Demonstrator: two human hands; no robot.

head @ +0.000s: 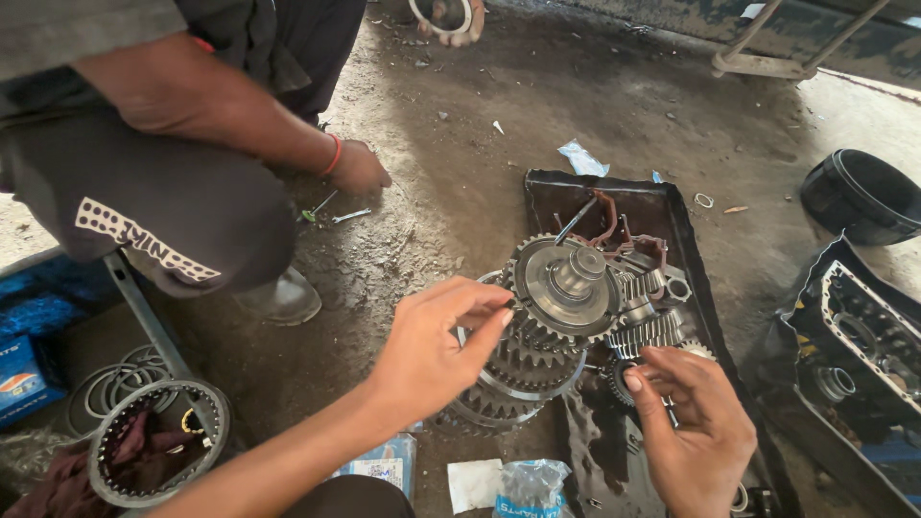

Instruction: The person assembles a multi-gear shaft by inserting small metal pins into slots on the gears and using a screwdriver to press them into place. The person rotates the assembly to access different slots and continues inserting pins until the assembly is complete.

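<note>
Gear stack (561, 297) between hands — left hand (432, 350) touching, right hand (691, 422) beside

Bare dusty concrete floor (576, 86), oil-stained, daylight from the right; metal frame (767, 58) at top

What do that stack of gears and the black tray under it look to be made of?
The gear stack looks like machined steel: grey, with a dull oily sheen on the top face and crisp cut teeth. The left hand touches its toothed rim. The tray seems thin sheet metal, black with grease, judging by its bent, uneven edge, though rubber or plastic cannot be ruled out.
</note>
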